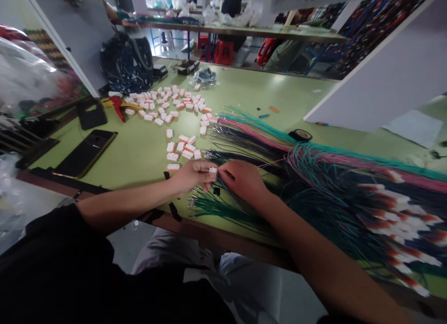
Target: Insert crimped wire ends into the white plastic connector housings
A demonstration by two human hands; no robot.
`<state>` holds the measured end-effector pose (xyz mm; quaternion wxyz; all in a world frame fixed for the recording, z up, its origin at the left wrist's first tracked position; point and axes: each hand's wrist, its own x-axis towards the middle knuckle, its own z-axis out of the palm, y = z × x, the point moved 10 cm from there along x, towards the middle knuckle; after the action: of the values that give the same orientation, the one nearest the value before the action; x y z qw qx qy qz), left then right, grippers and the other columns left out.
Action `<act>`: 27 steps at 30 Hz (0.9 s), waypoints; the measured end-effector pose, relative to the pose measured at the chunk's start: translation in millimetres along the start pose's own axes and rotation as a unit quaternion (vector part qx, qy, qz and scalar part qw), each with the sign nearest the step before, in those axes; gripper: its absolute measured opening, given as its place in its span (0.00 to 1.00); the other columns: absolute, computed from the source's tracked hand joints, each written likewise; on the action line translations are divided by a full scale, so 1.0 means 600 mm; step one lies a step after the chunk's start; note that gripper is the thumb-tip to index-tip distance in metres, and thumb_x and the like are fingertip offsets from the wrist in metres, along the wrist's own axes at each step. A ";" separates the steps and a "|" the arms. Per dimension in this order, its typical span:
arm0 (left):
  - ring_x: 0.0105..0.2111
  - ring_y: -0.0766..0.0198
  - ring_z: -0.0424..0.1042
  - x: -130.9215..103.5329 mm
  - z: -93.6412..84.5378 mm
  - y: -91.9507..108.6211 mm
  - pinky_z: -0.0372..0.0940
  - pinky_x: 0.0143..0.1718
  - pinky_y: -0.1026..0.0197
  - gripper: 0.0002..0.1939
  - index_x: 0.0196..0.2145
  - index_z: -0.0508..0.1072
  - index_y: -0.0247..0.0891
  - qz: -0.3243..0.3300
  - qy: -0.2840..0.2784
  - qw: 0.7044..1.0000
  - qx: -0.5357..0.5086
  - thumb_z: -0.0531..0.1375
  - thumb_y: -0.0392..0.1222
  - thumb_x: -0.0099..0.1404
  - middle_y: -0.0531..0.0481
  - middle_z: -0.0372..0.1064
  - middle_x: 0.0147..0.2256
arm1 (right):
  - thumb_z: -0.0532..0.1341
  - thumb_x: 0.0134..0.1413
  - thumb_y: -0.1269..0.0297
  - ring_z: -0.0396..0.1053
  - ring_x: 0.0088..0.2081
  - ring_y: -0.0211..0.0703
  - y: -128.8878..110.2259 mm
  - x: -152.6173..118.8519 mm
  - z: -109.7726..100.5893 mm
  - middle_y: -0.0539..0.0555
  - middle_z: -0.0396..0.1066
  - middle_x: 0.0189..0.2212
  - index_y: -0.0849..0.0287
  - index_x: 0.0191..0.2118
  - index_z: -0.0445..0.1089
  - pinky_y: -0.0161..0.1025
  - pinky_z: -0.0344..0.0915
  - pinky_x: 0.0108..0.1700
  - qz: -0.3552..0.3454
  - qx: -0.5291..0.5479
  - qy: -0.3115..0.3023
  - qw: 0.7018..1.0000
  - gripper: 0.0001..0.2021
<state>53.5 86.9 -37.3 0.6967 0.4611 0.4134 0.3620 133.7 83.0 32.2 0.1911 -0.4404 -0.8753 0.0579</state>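
Note:
My left hand [194, 177] pinches a small white connector housing [213, 171] between thumb and fingers, above the table near its front edge. Right beside it, my right hand [243, 180] is closed on a thin wire whose end meets the housing; how deep the end sits I cannot make out. Wires trail from the right hand toward the bundles. Below the hands lie green wires [223, 210] with metal terminals at their left ends. Dark wires [240, 157] and pink wires [251, 137] lie just beyond. Loose white and orange connector housings [186, 147] are scattered behind my left hand.
A larger heap of housings [167, 100] lies farther back, near red and yellow pliers [120, 105]. A phone [85, 154] lies at left. Black tape [300, 135] sits behind the wires. Finished-looking white-ended wires [401, 221] pile at right. A partition [377, 68] stands at back right.

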 end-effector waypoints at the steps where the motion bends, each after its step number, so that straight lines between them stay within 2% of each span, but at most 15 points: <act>1: 0.17 0.73 0.65 0.000 0.000 0.001 0.61 0.19 0.68 0.11 0.34 0.73 0.32 0.001 0.006 1.000 -0.008 0.66 0.34 0.51 0.56 0.67 0.20 | 0.53 0.56 0.67 0.67 0.30 0.40 0.004 0.002 -0.003 0.54 0.73 0.27 0.59 0.28 0.70 0.36 0.57 0.34 0.004 0.027 0.001 1.000 0.10; 4: 0.17 0.74 0.65 0.001 0.002 0.001 0.61 0.18 0.69 0.10 0.33 0.72 0.32 -0.006 0.012 1.000 -0.025 0.65 0.32 0.51 0.57 0.67 0.20 | 0.54 0.55 0.68 0.66 0.29 0.38 0.011 0.005 -0.010 0.52 0.73 0.26 0.58 0.28 0.69 0.34 0.56 0.32 0.010 0.075 0.002 0.997 0.09; 9: 0.16 0.74 0.65 -0.003 0.004 -0.001 0.60 0.17 0.70 0.09 0.31 0.71 0.33 -0.018 0.012 1.000 -0.020 0.66 0.33 0.50 0.58 0.66 0.18 | 0.53 0.55 0.69 0.66 0.31 0.41 -0.002 -0.001 -0.003 0.55 0.72 0.26 0.60 0.28 0.70 0.36 0.56 0.34 0.014 0.011 0.000 1.000 0.10; 12: 0.16 0.73 0.65 -0.005 0.007 -0.001 0.60 0.16 0.70 0.12 0.31 0.70 0.33 -0.018 0.000 1.000 -0.016 0.67 0.35 0.48 0.58 0.66 0.18 | 0.53 0.56 0.68 0.67 0.31 0.40 -0.005 0.005 -0.003 0.54 0.73 0.27 0.60 0.29 0.71 0.36 0.57 0.34 0.004 0.029 -0.051 0.998 0.10; 14: 0.17 0.73 0.66 -0.004 0.009 0.001 0.61 0.17 0.70 0.15 0.30 0.69 0.34 -0.007 -0.007 1.000 -0.013 0.69 0.37 0.47 0.58 0.67 0.19 | 0.55 0.54 0.67 0.67 0.30 0.38 0.016 0.021 -0.019 0.52 0.74 0.28 0.58 0.31 0.72 0.35 0.59 0.34 -0.004 0.073 -0.087 0.994 0.08; 15: 0.17 0.74 0.66 -0.004 0.009 0.004 0.62 0.17 0.70 0.16 0.31 0.68 0.34 0.002 -0.006 1.000 -0.012 0.69 0.39 0.46 0.58 0.67 0.20 | 0.57 0.53 0.66 0.68 0.30 0.38 0.038 0.033 -0.032 0.51 0.74 0.29 0.57 0.32 0.73 0.35 0.59 0.34 0.001 0.088 -0.099 0.991 0.07; 16: 0.17 0.74 0.66 -0.003 0.008 0.006 0.62 0.17 0.70 0.17 0.31 0.68 0.34 0.011 -0.002 1.000 -0.011 0.70 0.40 0.46 0.58 0.67 0.21 | 0.57 0.53 0.66 0.69 0.32 0.39 0.077 0.047 -0.058 0.51 0.75 0.31 0.57 0.34 0.73 0.35 0.60 0.35 0.036 0.079 -0.072 0.994 0.07; 18: 0.17 0.73 0.66 -0.004 0.003 0.011 0.62 0.17 0.70 0.19 0.31 0.67 0.34 0.024 0.013 1.000 -0.009 0.70 0.42 0.45 0.58 0.67 0.21 | 0.55 0.53 0.69 0.70 0.36 0.44 0.183 0.067 -0.113 0.55 0.75 0.34 0.59 0.35 0.74 0.39 0.61 0.38 0.161 -0.011 0.000 0.987 0.09; 19: 0.17 0.73 0.66 -0.006 0.000 0.013 0.62 0.17 0.70 0.19 0.31 0.66 0.34 0.028 0.018 0.999 -0.004 0.70 0.42 0.45 0.59 0.66 0.21 | 0.54 0.53 0.71 0.70 0.39 0.47 0.238 0.067 -0.135 0.59 0.75 0.36 0.61 0.36 0.74 0.40 0.61 0.39 0.238 -0.070 0.024 0.968 0.11; 21: 0.17 0.73 0.66 -0.010 -0.003 0.018 0.61 0.16 0.70 0.18 0.30 0.65 0.35 0.034 0.026 0.999 0.009 0.69 0.43 0.46 0.59 0.65 0.20 | 0.52 0.53 0.74 0.70 0.44 0.49 0.324 0.059 -0.141 0.62 0.74 0.43 0.62 0.42 0.74 0.41 0.61 0.42 0.351 -0.149 -0.007 0.924 0.15; 23: 0.17 0.73 0.66 -0.016 -0.007 0.024 0.61 0.17 0.70 0.16 0.29 0.64 0.35 0.041 0.031 0.998 0.021 0.68 0.42 0.48 0.60 0.63 0.19 | 0.54 0.51 0.74 0.70 0.45 0.53 0.368 0.053 -0.130 0.66 0.73 0.45 0.63 0.44 0.74 0.44 0.62 0.43 0.386 -0.169 -0.021 0.907 0.16; 27: 0.17 0.74 0.65 -0.021 -0.011 0.032 0.62 0.18 0.70 0.14 0.27 0.63 0.36 0.047 0.032 0.998 0.036 0.66 0.42 0.50 0.60 0.63 0.19 | 0.55 0.51 0.71 0.70 0.44 0.59 0.395 0.036 -0.111 0.70 0.73 0.43 0.65 0.40 0.76 0.48 0.62 0.40 0.404 -0.181 -0.024 0.896 0.15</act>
<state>40.2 83.7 -17.5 0.6482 0.4933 0.4261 0.3937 325.1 238.9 35.4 0.0470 -0.7815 -0.6218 -0.0184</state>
